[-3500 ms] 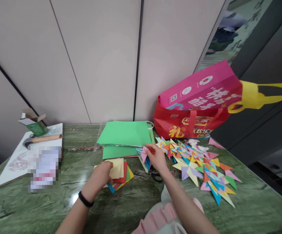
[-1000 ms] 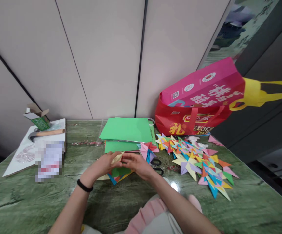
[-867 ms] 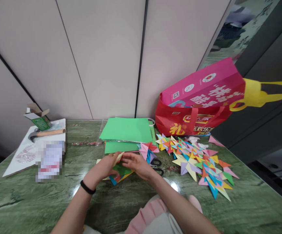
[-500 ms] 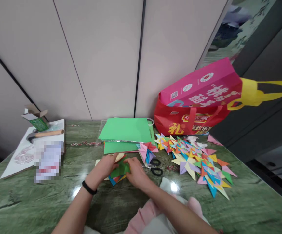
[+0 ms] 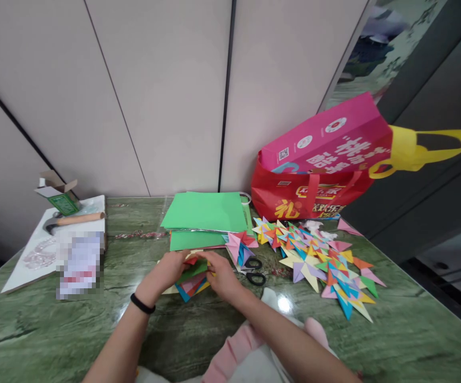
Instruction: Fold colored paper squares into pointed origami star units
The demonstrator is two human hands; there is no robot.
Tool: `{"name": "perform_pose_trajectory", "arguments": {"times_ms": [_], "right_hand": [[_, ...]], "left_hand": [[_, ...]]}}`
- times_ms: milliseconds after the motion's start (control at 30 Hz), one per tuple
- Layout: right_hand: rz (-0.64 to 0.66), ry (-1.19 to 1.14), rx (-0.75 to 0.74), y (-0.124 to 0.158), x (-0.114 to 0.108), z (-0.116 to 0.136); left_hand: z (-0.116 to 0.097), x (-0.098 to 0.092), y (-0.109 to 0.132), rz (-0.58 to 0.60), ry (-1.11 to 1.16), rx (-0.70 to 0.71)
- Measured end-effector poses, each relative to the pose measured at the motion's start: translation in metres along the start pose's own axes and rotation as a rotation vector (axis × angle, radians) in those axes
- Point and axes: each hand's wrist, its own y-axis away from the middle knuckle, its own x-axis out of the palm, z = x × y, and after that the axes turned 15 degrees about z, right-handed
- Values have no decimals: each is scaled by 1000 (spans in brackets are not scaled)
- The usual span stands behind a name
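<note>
Both hands meet over a small stack of coloured paper squares (image 5: 190, 284) on the green marble table (image 5: 55, 330). My left hand (image 5: 166, 268), a black band on its wrist, and my right hand (image 5: 220, 274) pinch a green paper square (image 5: 192, 270) lifted off the stack top, with a bit of red showing at its upper edge. A folded multicolour paper star (image 5: 239, 247) lies just right of my right hand. Black scissors (image 5: 254, 271) lie beside it.
Large green paper sheets (image 5: 206, 213) lie behind the stack. A spread of folded coloured paper stars (image 5: 321, 263) covers the table's right part. A red and pink shopping bag (image 5: 321, 165) stands at the back right. At the left lie a board, a hammer (image 5: 74, 219) and a small green box (image 5: 60, 198).
My right hand left the folded star and joined my left at the stack. A yellow square went aside; both hands now lift a green square.
</note>
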Motion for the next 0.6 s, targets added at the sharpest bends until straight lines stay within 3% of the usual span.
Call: {"name": "perform_pose_trajectory", "arguments": {"times_ms": [200, 333, 433, 600], "right_hand": [[21, 96, 41, -1, -4, -7], [-54, 129, 75, -2, -7, -4], [-192, 90, 128, -4, -11, 1], [-578, -240, 147, -6, -16, 8]], "left_hand": [[2, 1, -1, -4, -20, -46], [1, 1, -1, -4, -2, -67], [1, -2, 0, 2, 33, -89], [3, -7, 8, 31, 155, -60]]}}
